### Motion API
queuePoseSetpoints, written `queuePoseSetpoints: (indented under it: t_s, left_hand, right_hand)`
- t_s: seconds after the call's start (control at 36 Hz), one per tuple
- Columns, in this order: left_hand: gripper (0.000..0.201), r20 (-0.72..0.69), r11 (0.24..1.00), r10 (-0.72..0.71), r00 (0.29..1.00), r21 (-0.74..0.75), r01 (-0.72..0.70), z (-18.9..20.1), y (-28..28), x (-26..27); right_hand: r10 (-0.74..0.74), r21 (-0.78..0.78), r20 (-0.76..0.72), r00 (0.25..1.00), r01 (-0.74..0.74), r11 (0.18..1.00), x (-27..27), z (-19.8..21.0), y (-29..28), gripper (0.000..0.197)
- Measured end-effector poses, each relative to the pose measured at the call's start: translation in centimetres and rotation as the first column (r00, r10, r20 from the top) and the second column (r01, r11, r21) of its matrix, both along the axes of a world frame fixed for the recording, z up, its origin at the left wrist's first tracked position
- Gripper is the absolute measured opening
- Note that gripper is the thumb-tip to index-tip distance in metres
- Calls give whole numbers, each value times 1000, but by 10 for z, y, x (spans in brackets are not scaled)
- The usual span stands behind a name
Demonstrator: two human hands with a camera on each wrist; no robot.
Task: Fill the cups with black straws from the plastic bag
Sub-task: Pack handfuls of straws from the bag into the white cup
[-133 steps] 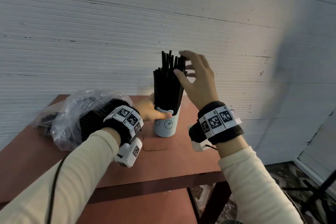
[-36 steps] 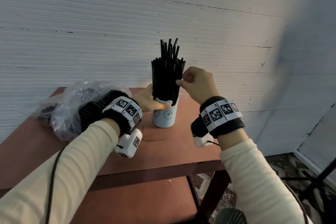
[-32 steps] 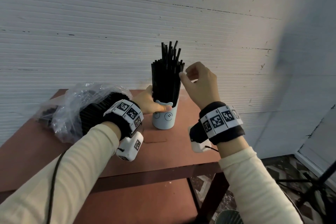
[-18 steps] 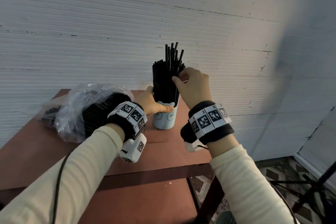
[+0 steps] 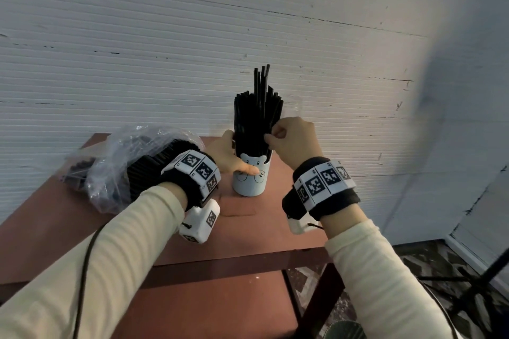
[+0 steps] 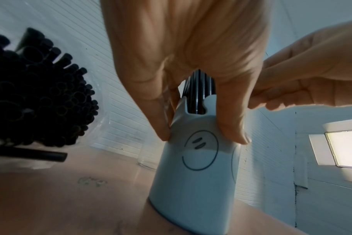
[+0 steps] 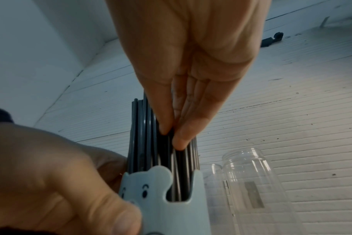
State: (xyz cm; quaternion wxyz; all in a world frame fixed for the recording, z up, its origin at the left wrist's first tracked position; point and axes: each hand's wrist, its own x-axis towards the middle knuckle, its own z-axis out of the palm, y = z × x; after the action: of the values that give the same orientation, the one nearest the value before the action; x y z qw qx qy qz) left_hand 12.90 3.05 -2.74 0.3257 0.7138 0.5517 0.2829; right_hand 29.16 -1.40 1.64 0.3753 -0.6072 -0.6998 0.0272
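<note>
Head view shows a white cup [image 5: 250, 179] with a bear face standing upright on a reddish table [image 5: 248, 228], near its far edge and close to a white ribbed wall [image 5: 165, 36]. Black straws [image 5: 257, 118] pack the cup and stand upright, a few poking higher than the rest. Left hand [image 5: 230, 158] wraps the cup near its rim, thumb across the front over the printed face, fingers round the far side; the left wrist view shows thumb and fingers pressed to the cup's sides just under the bear ears. Right hand [image 5: 293, 143] sits at the right side of the bundle, above the rim, with its fingers curled; the right wrist view shows thumb and fingertips [image 7: 179, 141] pinching into the straws among the outer ones. To the left on the table lies a clear bag [image 5: 129, 162] on its side, holding many more black straws, open ends toward the cup. A clear jar [image 7: 249, 179] stands just behind and right of the cup, against the wall
</note>
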Motion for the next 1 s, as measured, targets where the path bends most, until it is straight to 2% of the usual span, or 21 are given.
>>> queuePoseSetpoints:
  t_s: [0.06, 0.19, 0.25, 0.44, 0.61, 0.69, 0.78, 0.86, 1.0]
  left_hand:
    - [98, -8, 1000, 7, 1000, 7, -7, -1, 1, 0]
    - [95, -39, 997, 68, 997, 48, -66, -3, -1, 3]
    - [94, -57, 995, 87, 995, 53, -84, -3, -2, 5]
    - [92, -82, 993, 104, 991, 71, -98, 0, -4, 5]
    - [93, -19, 997, 75, 997, 36, -74, -2, -3, 3]
    - [96, -22, 997, 70, 997, 24, -69, -2, -3, 2]
    - [96, -30, 997, 66, 997, 31, -66, -1, -4, 4]
    - [96, -47, 997, 73, 996, 42, -71, -1, -4, 4]
    - [94, -106, 994, 97, 990, 59, -91, 0, -5, 5]
  right_hand:
    - [4, 5, -6, 1000, -4, 1000, 2, 2, -2, 12]
    - [2, 181, -103, 995, 17, 983, -3, 14, -8, 20]
    - [29, 192, -103, 994, -9, 981, -11, 18, -9, 18]
    - [-28, 148, -14, 1000, 30, 989, -22, 15, 5, 17]
    - [-33, 4, 37, 999, 33, 999, -17, -4, 7, 27]
    - [-25, -30, 22, 999, 26, 999, -16, -7, 3, 32]
    - [-4, -45, -25, 1000, 3, 999, -13, -2, -2, 22]
    - [-12, 33, -72, 997, 14, 999, -12, 5, -6, 26]
    - [-20, 156, -53, 998, 28, 987, -23, 21, 0, 29]
